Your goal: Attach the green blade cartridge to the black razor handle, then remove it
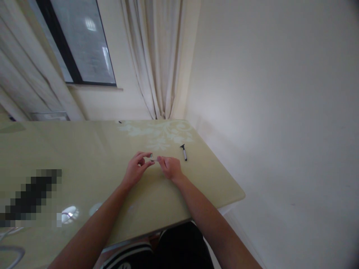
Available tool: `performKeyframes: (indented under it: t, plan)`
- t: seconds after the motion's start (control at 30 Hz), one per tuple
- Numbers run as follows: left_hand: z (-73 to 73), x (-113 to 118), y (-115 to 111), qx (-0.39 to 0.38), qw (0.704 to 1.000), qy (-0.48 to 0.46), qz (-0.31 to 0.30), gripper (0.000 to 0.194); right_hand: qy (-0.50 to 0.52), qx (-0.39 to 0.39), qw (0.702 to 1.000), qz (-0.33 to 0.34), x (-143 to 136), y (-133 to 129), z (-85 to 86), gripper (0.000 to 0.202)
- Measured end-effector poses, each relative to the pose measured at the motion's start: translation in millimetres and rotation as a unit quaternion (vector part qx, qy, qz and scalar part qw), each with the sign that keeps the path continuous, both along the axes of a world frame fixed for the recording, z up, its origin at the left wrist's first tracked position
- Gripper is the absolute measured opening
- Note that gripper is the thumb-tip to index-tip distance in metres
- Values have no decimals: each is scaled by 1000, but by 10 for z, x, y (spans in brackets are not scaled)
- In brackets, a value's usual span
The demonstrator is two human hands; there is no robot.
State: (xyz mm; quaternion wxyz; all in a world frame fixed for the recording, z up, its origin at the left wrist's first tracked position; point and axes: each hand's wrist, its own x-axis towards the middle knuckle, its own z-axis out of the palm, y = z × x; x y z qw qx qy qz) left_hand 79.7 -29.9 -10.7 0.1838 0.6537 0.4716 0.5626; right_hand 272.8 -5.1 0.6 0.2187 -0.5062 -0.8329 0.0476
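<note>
A small light-coloured object [152, 157], too small to make out fully, is held between my two hands above the table [213, 179]. My left hand [137, 166] pinches its head end between the thumb and a finger. The fingers of my right hand [169, 166] are closed on its other end, a thin pale part. To the right of my right hand, a razor [184, 152] with a grey and black handle lies on the table, its head pointing away from me.
A small dark item [120, 122] lies at the table's far edge. On the left are a pixelated dark area [33, 194] and a pale cable [14, 250]. A wall [275, 112] runs along the right, with curtains [159, 56] and a window [84, 41] behind the table.
</note>
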Motion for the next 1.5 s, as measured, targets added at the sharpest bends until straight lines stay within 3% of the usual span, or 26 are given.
performKeyframes:
  t: [0.13, 0.33, 0.53, 0.73, 0.93, 1.13, 1.33, 1.5]
  plan:
    - [2, 10, -2, -3, 1000, 6, -2, 31, 2, 5, 1000, -31, 62, 32, -2, 63]
    - [7, 7, -9, 10, 1000, 9, 9, 31, 18, 24, 1000, 7, 26, -9, 4, 61]
    - [19, 13, -17, 14, 1000, 11, 2, 31, 23, 10, 999, -38, 101, 40, 17, 60]
    - [22, 33, -29, 15, 1000, 13, -2, 31, 18, 16, 999, 26, 52, -4, 22, 61]
    - [21, 26, -14, 15, 1000, 13, -6, 32, 19, 6, 999, -31, 144, 73, 17, 60]
    - [36, 31, -28, 16, 1000, 11, 3, 32, 21, 14, 1000, 19, 66, 30, 0, 63]
    - [29, 39, -26, 21, 1000, 12, -1, 31, 20, 19, 998, -58, 120, 72, 5, 65]
    - [8, 38, -26, 29, 999, 17, -8, 32, 30, 31, 999, 19, 74, 15, 13, 63]
